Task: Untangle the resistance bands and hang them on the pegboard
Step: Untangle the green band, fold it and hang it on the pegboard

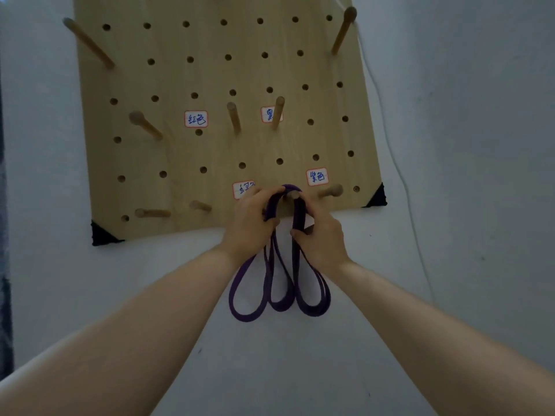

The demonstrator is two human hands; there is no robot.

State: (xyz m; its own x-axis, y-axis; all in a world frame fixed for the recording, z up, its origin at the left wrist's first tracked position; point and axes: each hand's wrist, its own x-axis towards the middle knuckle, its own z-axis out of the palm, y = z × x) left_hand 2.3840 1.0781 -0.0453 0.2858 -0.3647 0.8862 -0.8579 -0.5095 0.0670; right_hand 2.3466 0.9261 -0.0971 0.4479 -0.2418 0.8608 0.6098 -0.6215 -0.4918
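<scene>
Both hands held a purple resistance band (280, 283) looped over a low peg (292, 194) on the wooden pegboard (168, 151) — left hand (250, 219) and right hand (322, 238) fingers curled round its strands. It looked nearly hung — no other bands showed.
</scene>
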